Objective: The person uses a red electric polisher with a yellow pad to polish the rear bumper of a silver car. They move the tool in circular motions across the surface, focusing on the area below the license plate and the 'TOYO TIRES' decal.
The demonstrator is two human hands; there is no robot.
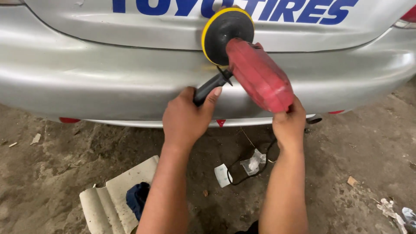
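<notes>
A red power polisher (pixel 258 74) with a black, yellow-rimmed round pad (pixel 226 32) is pressed against the rear of a silver car (pixel 86 73), at the seam above the bumper. My left hand (pixel 187 118) grips the tool's black side handle (pixel 210 88). Wrapped around the rear end of the red body is my right hand (pixel 289 123). A black cord (pixel 249 167) hangs down from the tool toward the ground.
The dirt floor below holds a corrugated sheet (pixel 112 197) with a dark blue cloth (pixel 138 198) on it, a white paper scrap (pixel 222 175), a clear plastic wrapper (pixel 252 162) and litter at the right (pixel 392 210).
</notes>
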